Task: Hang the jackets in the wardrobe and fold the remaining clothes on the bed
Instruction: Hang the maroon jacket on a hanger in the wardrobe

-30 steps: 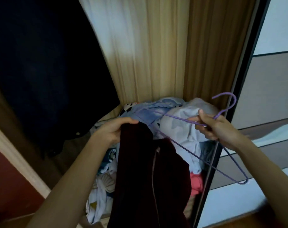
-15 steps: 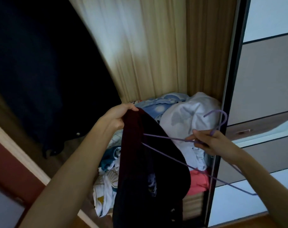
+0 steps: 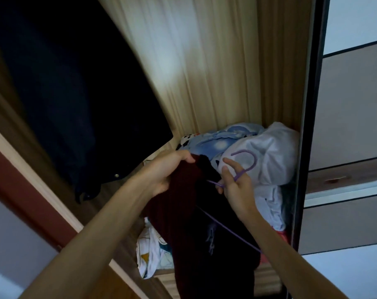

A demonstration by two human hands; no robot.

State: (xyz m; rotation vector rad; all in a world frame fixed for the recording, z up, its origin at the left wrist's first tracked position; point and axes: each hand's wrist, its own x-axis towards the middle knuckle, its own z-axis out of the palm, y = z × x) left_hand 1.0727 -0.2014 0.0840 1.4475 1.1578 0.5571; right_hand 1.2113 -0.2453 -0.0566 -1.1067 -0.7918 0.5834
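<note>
Both hands are busy in front of the open wardrobe (image 3: 205,83). My left hand (image 3: 165,171) still grips the top edge of the dark red jacket (image 3: 183,216), fingers curled over the cloth. The jacket hangs down from it in front of the heap of clothes (image 3: 269,160) piled inside the wardrobe. My right hand (image 3: 237,186) pinches the purple hanger (image 3: 242,174) at the neck just under its hook, forefinger stretched upward. Half a second ago that hand was out to the right, with a long run of wire reaching across to the jacket. Now it has come in right beside the collar, and most of that wire arm is hidden in the cloth. The hanger's lower bar slants away under my right wrist. A dark garment (image 3: 64,87) hangs at the left.
</note>
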